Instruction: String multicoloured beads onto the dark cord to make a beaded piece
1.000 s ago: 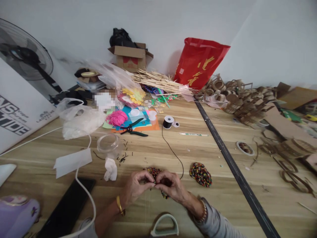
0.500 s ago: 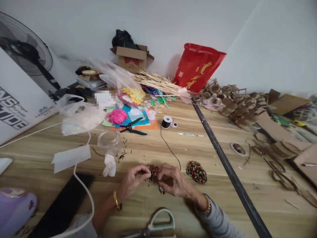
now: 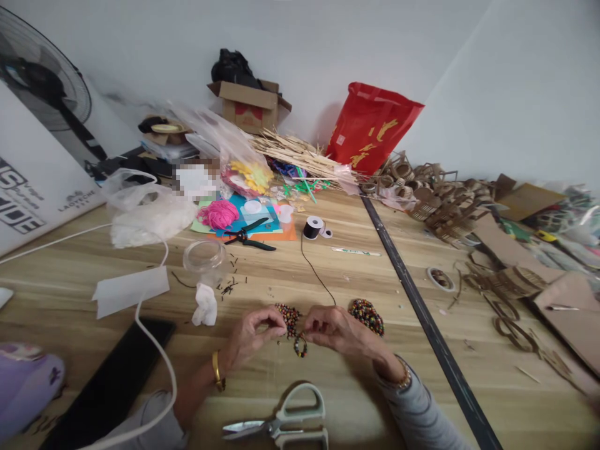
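My left hand (image 3: 253, 332) pinches thumb and forefinger together at the left edge of a small heap of loose coloured beads (image 3: 287, 317). Whatever lies between those fingertips is too small to make out. On the heap's other side my right hand (image 3: 334, 326) is closed, its fingers gripping a bead string (image 3: 300, 347), whose short curved row of beads hangs below the fingertips. A dark cord (image 3: 315, 270) runs from a spool (image 3: 312, 227) toward my right hand. Just beyond that hand lies a coiled pile of strung beads (image 3: 366, 315).
Scissors (image 3: 276, 425) with pale handles lie near me. Black-handled pliers (image 3: 248, 238), pink yarn (image 3: 218, 214) and a clear plastic tub (image 3: 205, 257) stand farther back. A crumpled tissue (image 3: 205, 305) is left of my hands. A dark strip (image 3: 422, 312) crosses the table; woven pieces (image 3: 450, 212) lie right.
My right hand has shifted slightly up and away from the heap, so the hanging beads show more fully. The view has tilted, bringing more of the scissors into sight.
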Tool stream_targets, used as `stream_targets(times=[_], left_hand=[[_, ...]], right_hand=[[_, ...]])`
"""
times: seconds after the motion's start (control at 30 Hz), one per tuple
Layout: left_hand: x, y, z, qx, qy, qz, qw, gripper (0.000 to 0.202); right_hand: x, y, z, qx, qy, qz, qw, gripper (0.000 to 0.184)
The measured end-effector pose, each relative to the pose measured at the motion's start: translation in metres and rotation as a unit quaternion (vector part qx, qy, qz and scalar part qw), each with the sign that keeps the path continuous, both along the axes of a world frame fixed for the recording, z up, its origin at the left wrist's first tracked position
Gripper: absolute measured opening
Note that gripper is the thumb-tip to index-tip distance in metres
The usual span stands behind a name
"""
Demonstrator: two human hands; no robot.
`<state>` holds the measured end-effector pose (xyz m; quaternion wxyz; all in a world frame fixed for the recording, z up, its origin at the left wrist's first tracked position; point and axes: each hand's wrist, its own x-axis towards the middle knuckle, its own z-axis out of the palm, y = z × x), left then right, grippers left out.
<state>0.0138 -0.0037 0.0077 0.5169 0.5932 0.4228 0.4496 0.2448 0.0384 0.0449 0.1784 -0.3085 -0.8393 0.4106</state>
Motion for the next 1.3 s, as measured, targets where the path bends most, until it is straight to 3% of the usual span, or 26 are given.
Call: stream_targets(times=[0.13,0.23,0.47,0.9,1.3], left_hand=[[-0.001,0.0,0.0,0.007,0.016,0.001,1.0,0.011],[-0.001,0.001,-0.001,0.01,0.027,0.009,1.0,0.012],[0.0,0.002,-0.005,0.012,0.054,0.023,0.998,0.013],[0.002,0.003,-0.007,0.025,0.103,0.039,0.994,0.012],[-0.004,0.007,-0.009,0.021,0.089,0.085,0.992,0.01]], right_hand=[[-0.022,-0.011,-0.002,-0.108,0.038,-0.038,0.993,0.019],[-0.035,-0.018,-0.014,-0.162,0.116,-0.056,0.978,0.026],[-0.042,-0.02,-0.036,-0.116,0.142,-0.127,0.975,0.029],[-0.041,-0.021,-0.044,0.033,0.115,-0.125,0.985,0.027],[-0.038,-0.019,-0.046,0.046,0.121,-0.175,0.976,0.031]])
